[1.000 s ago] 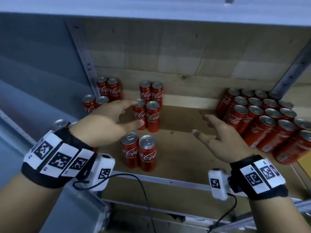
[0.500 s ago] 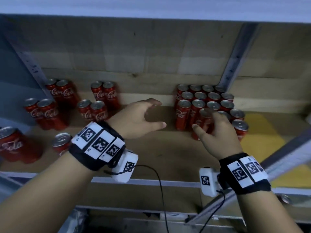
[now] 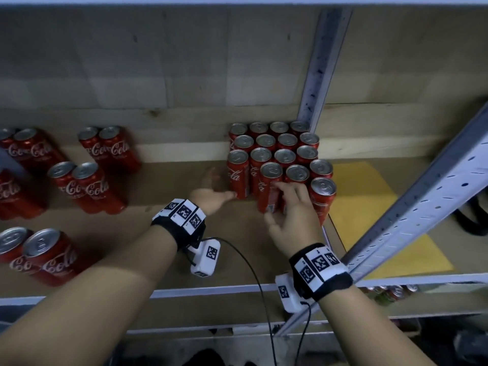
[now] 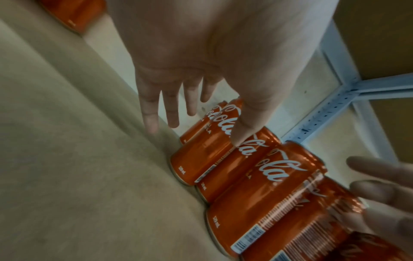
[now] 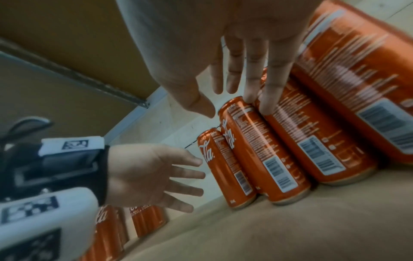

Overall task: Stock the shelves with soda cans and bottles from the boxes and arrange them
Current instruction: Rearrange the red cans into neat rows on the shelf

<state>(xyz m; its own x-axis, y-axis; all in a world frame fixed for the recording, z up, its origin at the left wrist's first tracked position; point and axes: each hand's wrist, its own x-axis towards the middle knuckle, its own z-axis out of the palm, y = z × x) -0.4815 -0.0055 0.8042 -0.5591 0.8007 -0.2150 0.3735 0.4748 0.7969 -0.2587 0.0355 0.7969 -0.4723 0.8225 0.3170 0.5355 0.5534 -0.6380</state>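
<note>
A tight block of red cola cans (image 3: 280, 157) stands upright at the back right of the wooden shelf (image 3: 163, 233). My left hand (image 3: 221, 184) lies at the block's left side with fingers straight; its thumb touches the front-left can (image 4: 214, 159). My right hand (image 3: 274, 202) reaches over the block's front row, straight fingertips (image 5: 250, 98) resting on the tops of two front cans (image 5: 257, 150), thumb apart. Neither hand holds a can. The left hand (image 5: 156, 176) also shows in the right wrist view, fingers spread.
Loose pairs of cola cans (image 3: 111, 151) (image 3: 81, 186) (image 3: 39, 254) stand at the shelf's left. A grey perforated upright (image 3: 319, 75) rises behind the block and a slanted beam (image 3: 422, 207) crosses at right. A yellow sheet (image 3: 369, 207) lies on the neighbouring shelf.
Both hands have moved right from the loose pairs to the can block. The left thumb now touches the front-left can and the right fingers rest on the front row.
</note>
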